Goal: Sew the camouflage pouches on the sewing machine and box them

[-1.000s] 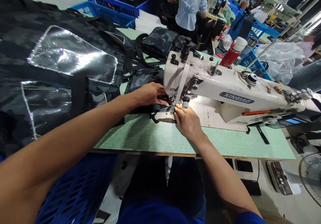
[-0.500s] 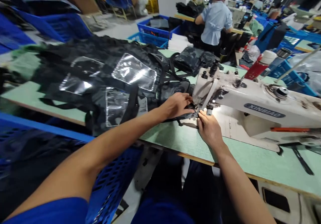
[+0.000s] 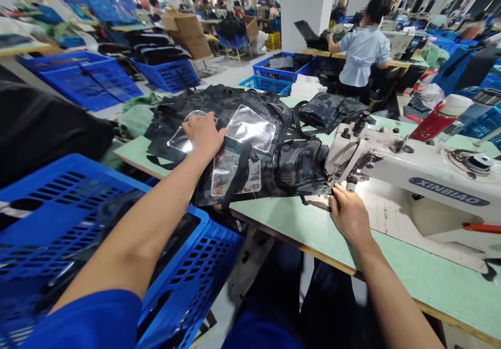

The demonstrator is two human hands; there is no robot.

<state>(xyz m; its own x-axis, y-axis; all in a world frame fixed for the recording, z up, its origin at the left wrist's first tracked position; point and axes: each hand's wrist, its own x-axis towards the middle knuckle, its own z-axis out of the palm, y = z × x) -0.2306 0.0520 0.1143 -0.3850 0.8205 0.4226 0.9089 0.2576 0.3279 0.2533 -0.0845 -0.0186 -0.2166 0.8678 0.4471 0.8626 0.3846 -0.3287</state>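
Right hand (image 3: 349, 212) stays put, left hand (image 3: 204, 135) has moved off leftward.
Nearest, my right fingertips sit close together at the needle end of the off-white metal sewing machine (image 3: 395, 165); can't tell if they pinch anything. Flat on the pale-green tabletop (image 3: 260, 212), dark camouflage fabric piece (image 3: 299, 165) runs up to that end, so only one hand tends it now. Farther out, my left hand, by the needle end half a second ago, is loosely spread over a pile of black camouflage fabric with clear plastic windows (image 3: 251, 130); no grip visible.
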